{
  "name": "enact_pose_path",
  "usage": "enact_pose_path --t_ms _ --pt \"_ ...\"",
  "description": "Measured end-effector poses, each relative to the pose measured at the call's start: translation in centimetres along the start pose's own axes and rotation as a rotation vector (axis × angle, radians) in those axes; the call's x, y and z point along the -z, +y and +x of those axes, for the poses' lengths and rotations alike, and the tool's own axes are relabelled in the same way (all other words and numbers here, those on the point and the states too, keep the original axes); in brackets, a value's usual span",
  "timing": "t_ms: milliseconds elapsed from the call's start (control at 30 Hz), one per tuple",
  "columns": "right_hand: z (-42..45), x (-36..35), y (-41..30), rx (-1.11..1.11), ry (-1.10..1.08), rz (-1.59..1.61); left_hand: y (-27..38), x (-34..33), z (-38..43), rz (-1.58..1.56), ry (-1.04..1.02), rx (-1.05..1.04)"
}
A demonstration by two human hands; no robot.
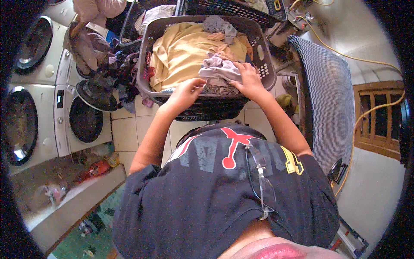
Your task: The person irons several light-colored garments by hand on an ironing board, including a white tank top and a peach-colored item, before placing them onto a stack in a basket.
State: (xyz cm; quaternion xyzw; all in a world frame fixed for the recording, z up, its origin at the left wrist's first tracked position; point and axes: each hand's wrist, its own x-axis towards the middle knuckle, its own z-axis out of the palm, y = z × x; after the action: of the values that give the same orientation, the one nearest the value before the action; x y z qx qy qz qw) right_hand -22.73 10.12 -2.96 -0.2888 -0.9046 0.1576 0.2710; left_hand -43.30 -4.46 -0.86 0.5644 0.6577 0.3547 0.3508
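A grey plastic laundry basket (141,69) stands before me, filled with crumpled clothes. A large yellow garment (181,53) covers much of the pile. At the basket's near right, my right hand (250,81) has its fingers and thumb around the edge of a pale lilac cloth (220,68). My left hand (187,94) is over the near rim with its fingers curled; whether anything is between them is hard to see. A patterned brownish cloth (221,89) lies between my hands. Orange fabric (226,51) and a grey bunched cloth (218,26) lie farther back.
Front-loading machines (85,121) are stacked at left, beside a heap of dark clothes (124,74). More black baskets (226,9) stand behind. A striped padded board (326,97) is at right, with a yellow hose or cable (355,60) beyond it. The floor is tiled (124,129).
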Motion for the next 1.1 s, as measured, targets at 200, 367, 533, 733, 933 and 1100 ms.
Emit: enact_pose_path --t_ms 200,367,533,733,933,1100 --pt "4.4 0.7 1.2 -0.188 -0.361 0.299 -1.8 0.8 -1.1 -0.087 0.178 0.078" --pt "8.9 5.6 -1.2 -0.068 -0.372 0.560 1.1 -1.0 3.9 0.219 0.471 -0.288" --pt "11.3 12.1 -0.9 0.110 -0.072 0.444 5.9 3.2 9.1 -0.185 0.416 -0.273" --pt "8.9 17.4 2.0 -0.344 0.122 0.810 14.3 5.6 11.1 -0.692 -0.008 -0.223" --pt "1.8 18.5 3.9 -0.491 0.223 0.908 15.1 2.0 12.4 0.009 -0.258 -0.461" --pt "-3.8 21.0 3.6 -0.638 -0.029 0.542 13.0 0.6 13.2 0.214 -0.299 -0.307"
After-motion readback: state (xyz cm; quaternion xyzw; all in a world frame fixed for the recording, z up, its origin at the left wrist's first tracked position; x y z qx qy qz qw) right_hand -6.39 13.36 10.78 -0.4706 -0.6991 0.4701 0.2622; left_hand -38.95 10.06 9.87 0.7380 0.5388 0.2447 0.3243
